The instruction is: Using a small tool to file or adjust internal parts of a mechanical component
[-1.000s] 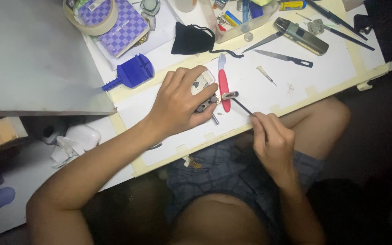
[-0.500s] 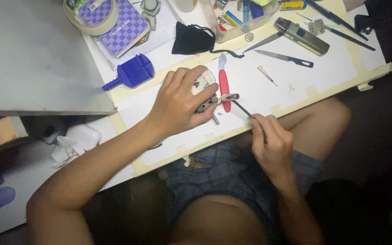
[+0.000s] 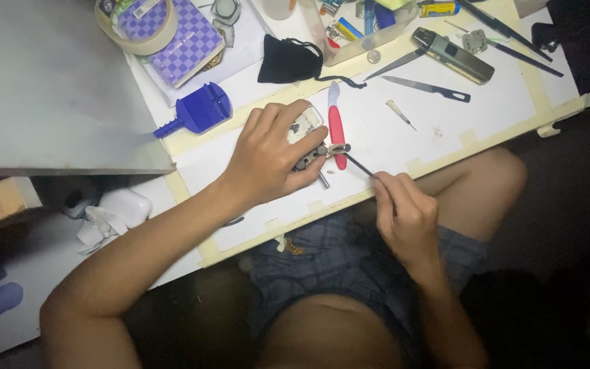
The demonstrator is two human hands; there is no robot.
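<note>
Left hand point(image 3: 268, 160) clamps a small metal watch part point(image 3: 312, 152) flat on the white work board point(image 3: 486, 96); right hand point(image 3: 404, 215) pinches a thin tool point(image 3: 358, 164) at it. Judged light, rigid, slippery, delicate: hold by its edges

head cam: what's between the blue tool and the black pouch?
Nothing lies there: only bare white work surface shows between the blue plastic tool and the black drawstring pouch in the head view.

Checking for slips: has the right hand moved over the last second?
No. The right hand stays just below the table edge, thin tool aimed alike.
</note>
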